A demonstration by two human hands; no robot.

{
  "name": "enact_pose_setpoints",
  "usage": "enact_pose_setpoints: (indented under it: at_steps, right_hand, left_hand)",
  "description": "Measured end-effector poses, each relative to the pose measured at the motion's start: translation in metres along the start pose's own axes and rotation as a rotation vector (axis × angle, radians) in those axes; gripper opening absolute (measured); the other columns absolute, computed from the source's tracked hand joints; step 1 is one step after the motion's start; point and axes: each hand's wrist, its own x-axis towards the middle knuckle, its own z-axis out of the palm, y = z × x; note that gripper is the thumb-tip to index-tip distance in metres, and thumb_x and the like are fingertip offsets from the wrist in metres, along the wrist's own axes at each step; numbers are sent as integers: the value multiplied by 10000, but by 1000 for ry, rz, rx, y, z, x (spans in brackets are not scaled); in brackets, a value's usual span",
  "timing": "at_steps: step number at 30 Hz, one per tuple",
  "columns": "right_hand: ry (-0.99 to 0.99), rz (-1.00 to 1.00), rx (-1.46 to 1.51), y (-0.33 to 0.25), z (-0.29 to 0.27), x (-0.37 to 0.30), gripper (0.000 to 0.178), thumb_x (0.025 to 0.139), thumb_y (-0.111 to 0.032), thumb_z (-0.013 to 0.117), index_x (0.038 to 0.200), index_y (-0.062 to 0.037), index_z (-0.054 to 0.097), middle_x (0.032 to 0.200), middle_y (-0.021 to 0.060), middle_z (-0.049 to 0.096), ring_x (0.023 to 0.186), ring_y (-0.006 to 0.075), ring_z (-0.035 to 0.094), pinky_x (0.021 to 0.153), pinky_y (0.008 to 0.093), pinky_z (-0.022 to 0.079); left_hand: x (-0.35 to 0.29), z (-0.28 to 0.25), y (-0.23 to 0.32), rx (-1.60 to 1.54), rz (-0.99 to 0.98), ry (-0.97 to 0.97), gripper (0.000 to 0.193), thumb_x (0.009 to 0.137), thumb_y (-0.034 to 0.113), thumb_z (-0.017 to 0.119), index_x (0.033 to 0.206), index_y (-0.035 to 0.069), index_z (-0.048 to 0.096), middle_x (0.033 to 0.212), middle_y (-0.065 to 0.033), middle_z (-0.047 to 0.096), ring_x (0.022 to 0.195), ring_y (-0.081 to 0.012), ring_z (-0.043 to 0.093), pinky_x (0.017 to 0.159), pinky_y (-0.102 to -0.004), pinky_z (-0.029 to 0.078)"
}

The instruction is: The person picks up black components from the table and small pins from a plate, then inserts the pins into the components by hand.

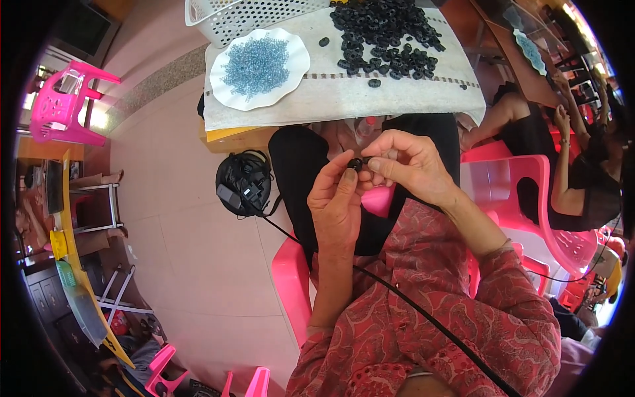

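Black piece [355, 163] at left hand's [336, 198] fingertips [348, 176]

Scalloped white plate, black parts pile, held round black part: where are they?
Scalloped white plate [299, 65]: head view, bare right rim.
Black parts pile [389, 32]: head view, pile's middle.
Held round black part [355, 163]: head view, its visible middle.

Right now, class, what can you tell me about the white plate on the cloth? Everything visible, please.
The white plate is shallow and roughly round, with a wavy rim and a smooth, slightly shiny surface; plastic or ceramic, I cannot tell. It lies right side up on the white cloth, beside the perforated basket. Small, translucent blue pieces heap over its middle, leaving a bare margin at right.
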Motion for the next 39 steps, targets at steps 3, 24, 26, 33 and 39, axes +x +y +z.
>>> enact_pose_setpoints:
  at_steps: [3,24,26,33,39]
  right_hand:
    - [-9,5,12,0,0,-1,137,885,-45,570,1013,-2,588,809,36,656,698,52,592,609,180,456]
    - [36,-150,38,-10,11,-13,94,848,36,556,941,41,572,754,65,646,713,87,632,649,222,526]
    - [37,-135,53,-12,12,-14,96,847,40,556,942,43,571,759,65,646,719,87,630,654,224,526]
    - [40,-144,15,-9,14,-12,80,841,25,583,920,37,579,747,50,642,701,70,617,627,209,505]
    - [45,-180,-72,-4,13,-10,72,823,12,611,891,20,588,662,25,623,623,34,582,552,187,457]
  left_hand:
    - [0,1,-1,15,-3,-5,263,920,12,513,1179,-19,549,949,-89,636,843,-138,609,760,-267,506]
    - [-2,1,1,-84,9,-144,222,921,13,513,1136,-34,544,965,-82,617,845,-134,590,785,-277,484]
    - [-3,2,2,-86,-2,-99,223,921,10,502,1134,-23,558,1030,-96,605,817,-136,560,723,-263,444]
    - [-2,0,1,-106,-20,-125,224,926,16,498,1140,-25,550,993,-89,612,818,-135,568,728,-258,451]
    - [-2,-4,-1,-106,-21,-113,217,923,25,518,1131,-35,534,954,-91,621,832,-136,594,767,-272,480]
